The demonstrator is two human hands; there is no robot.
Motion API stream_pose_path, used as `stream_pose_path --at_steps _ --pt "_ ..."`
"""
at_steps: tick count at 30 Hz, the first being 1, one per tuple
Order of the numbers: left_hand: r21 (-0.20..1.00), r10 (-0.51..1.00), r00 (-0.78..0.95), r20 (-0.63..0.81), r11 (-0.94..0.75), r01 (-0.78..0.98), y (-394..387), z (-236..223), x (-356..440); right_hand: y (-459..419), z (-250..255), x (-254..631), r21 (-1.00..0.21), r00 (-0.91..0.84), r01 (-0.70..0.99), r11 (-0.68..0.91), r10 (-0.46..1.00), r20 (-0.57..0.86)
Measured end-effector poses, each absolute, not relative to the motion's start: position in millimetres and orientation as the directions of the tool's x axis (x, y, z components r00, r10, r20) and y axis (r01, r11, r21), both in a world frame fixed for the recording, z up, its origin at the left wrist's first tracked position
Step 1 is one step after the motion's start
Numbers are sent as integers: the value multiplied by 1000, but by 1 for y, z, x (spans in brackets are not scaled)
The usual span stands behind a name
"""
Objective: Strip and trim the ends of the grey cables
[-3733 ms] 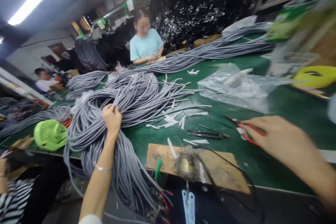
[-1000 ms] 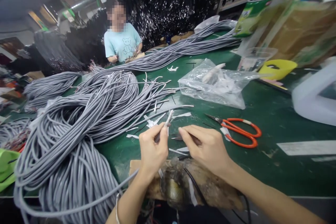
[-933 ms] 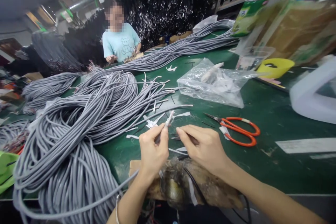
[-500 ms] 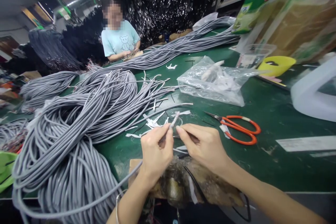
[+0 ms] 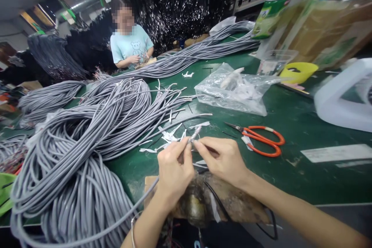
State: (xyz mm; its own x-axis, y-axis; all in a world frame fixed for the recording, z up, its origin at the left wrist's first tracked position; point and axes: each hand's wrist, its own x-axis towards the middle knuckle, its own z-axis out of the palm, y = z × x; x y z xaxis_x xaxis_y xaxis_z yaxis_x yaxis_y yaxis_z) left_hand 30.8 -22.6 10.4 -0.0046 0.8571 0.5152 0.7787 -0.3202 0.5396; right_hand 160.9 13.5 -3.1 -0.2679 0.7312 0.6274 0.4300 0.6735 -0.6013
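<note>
My left hand is closed around the end of one grey cable, whose stripped foil-wrapped tip sticks up past my fingers. My right hand is pinched right beside that tip, fingertips touching the cable end; whether it holds anything small I cannot make out. Both hands hover over a worn wooden block at the near edge of the green table. A big heap of grey cables lies to the left.
Orange-handled scissors lie right of my hands. A clear plastic bag sits behind them, with white scraps nearby. A white frame and a yellow tub stand at right. A person in a light blue shirt works across the table.
Earlier my left hand gripped the cable heap and my right reached at the scissors. Now both hands meet on one cable end, drifting slightly right over the last second.
</note>
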Motion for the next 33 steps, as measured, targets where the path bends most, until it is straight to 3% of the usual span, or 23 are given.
stream_pose_path --at_steps 3,5,8,10,11,14,17,22,33 --pt "485 827 33 561 -361 797 -23 7 31 15 -1 161 -699 -243 416 582 812 531" --pt "466 833 53 551 -360 808 -22 6 31 10 0 160 -644 -224 431 632 767 602" --pt "483 895 16 446 -256 838 -15 6 29 -1 0 153 -328 -313 342 881 436 844" --pt "532 928 -55 369 -162 831 -10 6 26 -6 0 151 -152 -365 242 958 236 901" --pt "577 933 -92 348 -135 806 -7 7 24 -5 0 151 -149 -368 238 960 231 901" --pt "731 928 -163 336 -148 666 -5 9 21 5 -1 158 -366 -256 436 822 503 825" --pt "764 906 -175 384 -205 612 -8 12 21 16 -3 166 -436 -209 565 701 632 746" --pt "674 848 -120 517 -316 667 -12 14 23 15 -4 164 -415 -231 579 702 630 741" --pt "578 786 -61 616 -398 712 -13 15 24 14 -4 163 -386 -263 566 729 604 753"
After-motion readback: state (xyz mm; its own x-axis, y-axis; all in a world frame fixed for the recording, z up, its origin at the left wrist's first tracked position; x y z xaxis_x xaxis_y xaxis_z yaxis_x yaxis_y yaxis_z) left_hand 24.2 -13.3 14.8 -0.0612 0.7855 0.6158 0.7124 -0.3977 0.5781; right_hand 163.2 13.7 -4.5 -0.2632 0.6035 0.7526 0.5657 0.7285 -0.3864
